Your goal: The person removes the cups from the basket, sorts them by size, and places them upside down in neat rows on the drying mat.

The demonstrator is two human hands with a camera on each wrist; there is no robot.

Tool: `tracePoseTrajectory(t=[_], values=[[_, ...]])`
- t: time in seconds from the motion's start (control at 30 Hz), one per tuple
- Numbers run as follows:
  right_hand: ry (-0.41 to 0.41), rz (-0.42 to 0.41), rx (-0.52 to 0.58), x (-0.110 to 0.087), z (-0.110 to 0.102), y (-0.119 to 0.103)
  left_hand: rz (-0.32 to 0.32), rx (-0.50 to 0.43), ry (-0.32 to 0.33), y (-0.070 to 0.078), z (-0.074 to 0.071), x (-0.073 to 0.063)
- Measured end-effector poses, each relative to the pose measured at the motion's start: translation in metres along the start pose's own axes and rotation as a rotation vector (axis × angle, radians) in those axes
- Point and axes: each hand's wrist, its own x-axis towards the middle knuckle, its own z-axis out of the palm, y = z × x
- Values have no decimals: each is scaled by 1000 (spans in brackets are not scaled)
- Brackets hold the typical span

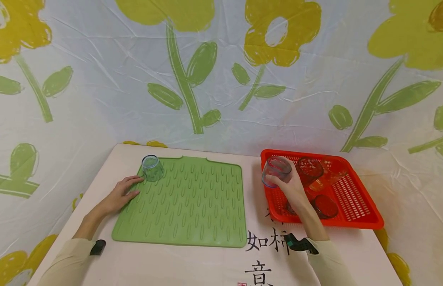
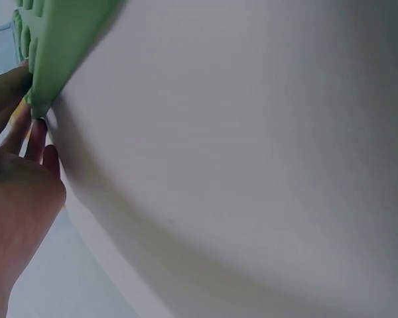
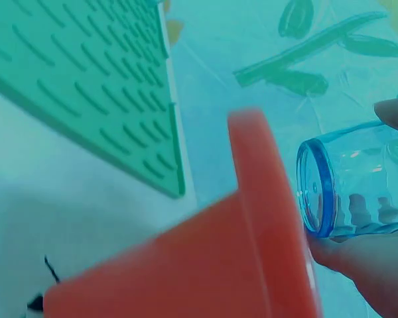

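Right fingers [image 1: 280, 183] grip the glass [image 1: 275, 169] at frame right; the green mat [image 1: 193, 200] lies leftward. Left fingers [image 1: 130, 181], relaxed, touch its edge.

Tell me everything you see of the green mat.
The green mat lies flat on the table, roughly rectangular. It looks like rubber or silicone, with rows of raised oblong ridges and a stepped section along its far edge. A bluish glass sits at its far left corner; the left hand touches its left edge.

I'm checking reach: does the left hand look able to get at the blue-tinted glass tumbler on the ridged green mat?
Likely yes: the left hand touches the mat close beside the tumbler, with nothing visible in between.
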Motion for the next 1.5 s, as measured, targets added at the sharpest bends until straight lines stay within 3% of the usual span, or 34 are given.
tracePoseTrajectory(t=[0.17,0.53,0.9,1.2,1.5], values=[[-9,-1,25,2,13,0,-39,-27,-4,6,-1,0],[-31,-37,68,10,43,6,-93,6,108,41,6,1],[-23,-89,173,19,83,7,-92,-107,122,68,18,8],[-8,-97,149,22,110,13,-77,-206,121,85,34,18],[-45,-108,167,23,128,19,-44,-276,118,103,49,36]])
